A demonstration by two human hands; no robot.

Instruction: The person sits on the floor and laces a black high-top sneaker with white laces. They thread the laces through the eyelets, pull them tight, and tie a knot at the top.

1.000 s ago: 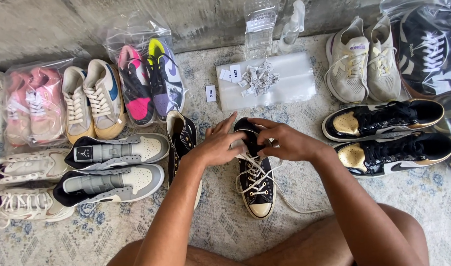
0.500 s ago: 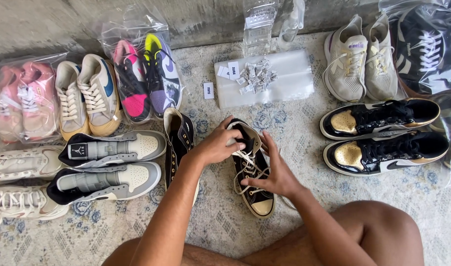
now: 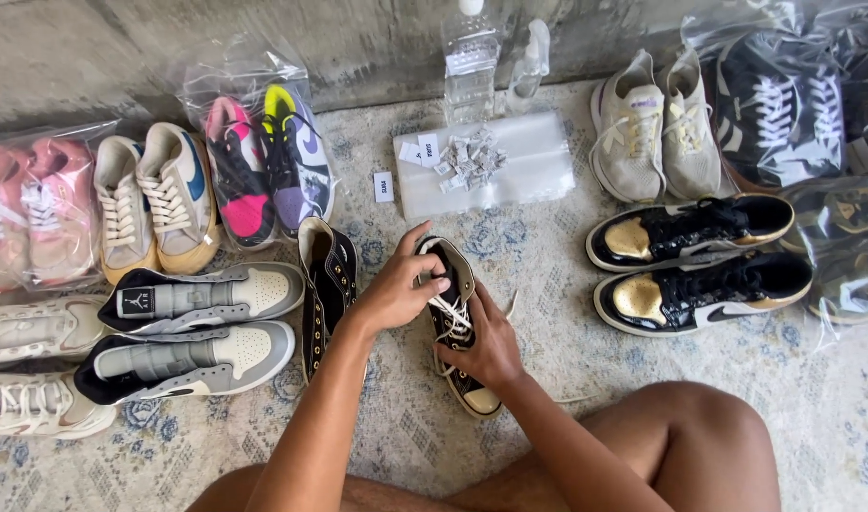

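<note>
A black high-top canvas shoe (image 3: 480, 393) with white laces and a tan toe cap stands on the patterned rug in front of me. My left hand (image 3: 398, 289) grips its open collar from the left, fingers over the tongue. My right hand (image 3: 491, 346) wraps around the shoe's middle over the laces. Its mate (image 3: 326, 284) lies just to the left, leaning on its side. A loose white lace end trails off to the right of the shoe.
Grey-and-white high-tops (image 3: 192, 327) and bagged pink shoes (image 3: 31, 213) lie at left. Black-and-gold sneakers (image 3: 700, 265), cream runners (image 3: 657, 128) and bagged dark shoes (image 3: 785, 104) lie at right. Clear bags with small packets (image 3: 481, 166) and two bottles (image 3: 472, 57) stand by the wall. My knee (image 3: 690, 436) is at lower right.
My right hand has slid from the shoe's collar down to its middle over the laces. My left hand has stayed at the collar.
</note>
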